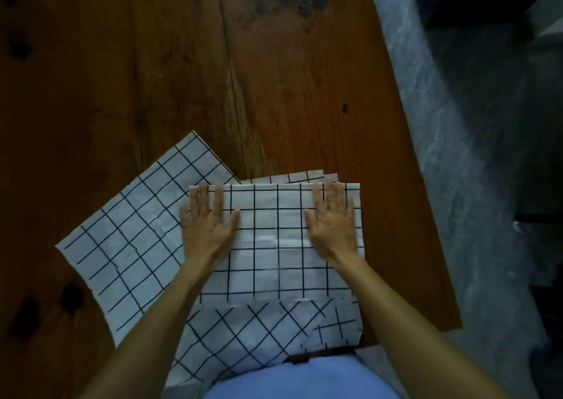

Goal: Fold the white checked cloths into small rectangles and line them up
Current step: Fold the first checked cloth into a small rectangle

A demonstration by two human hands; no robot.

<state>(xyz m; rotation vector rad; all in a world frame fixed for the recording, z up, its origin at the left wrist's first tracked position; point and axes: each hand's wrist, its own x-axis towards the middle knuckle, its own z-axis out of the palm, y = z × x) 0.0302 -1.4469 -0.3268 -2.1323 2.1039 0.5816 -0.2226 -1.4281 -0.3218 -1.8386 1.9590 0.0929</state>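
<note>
Now, left of your hands, one white checked cloth [122, 246] lies flat and turned on the wooden table [304, 94]. Your left hand [207, 219] and right hand [333, 219] press with straight, spread fingers on the folded cloth [274, 240] between them. Another checked cloth [259, 331] lies under your wrists.

Folded white checked cloth [277, 234] squared on top, more checked cloths [128, 240] splayed flat beneath, askew

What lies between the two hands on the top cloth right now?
Head view: only bare checked fabric of the top cloth lies between the left hand and right hand; both press flat.
</note>
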